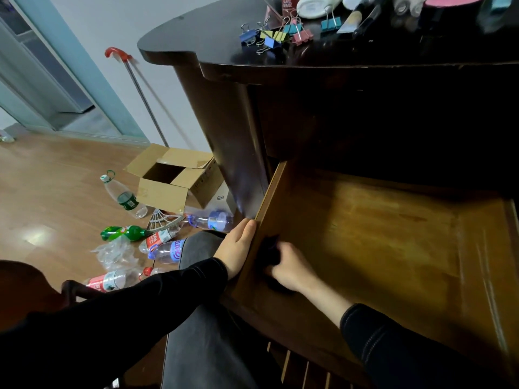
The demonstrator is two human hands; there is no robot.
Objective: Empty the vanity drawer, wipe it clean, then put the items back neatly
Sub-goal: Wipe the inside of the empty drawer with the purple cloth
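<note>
Vanity [213,43], dark wood, cosmetics on top. Drawer [379,234], pulled out, floor bare; I judge emptying done and wiping in hand. Left hand [237,247], fingers straight, laid against the drawer's left wall from outside; I'd brace the drawer there. Right hand [293,272], fingers curled round a dark cloth [271,249] in the near-left corner; I'd press into the corners, then overlap strokes rightward. Binder clips [276,35], on the vanity top, awaiting return.

Vanity top [309,61] overhangs rear of open drawer [379,237].
</note>
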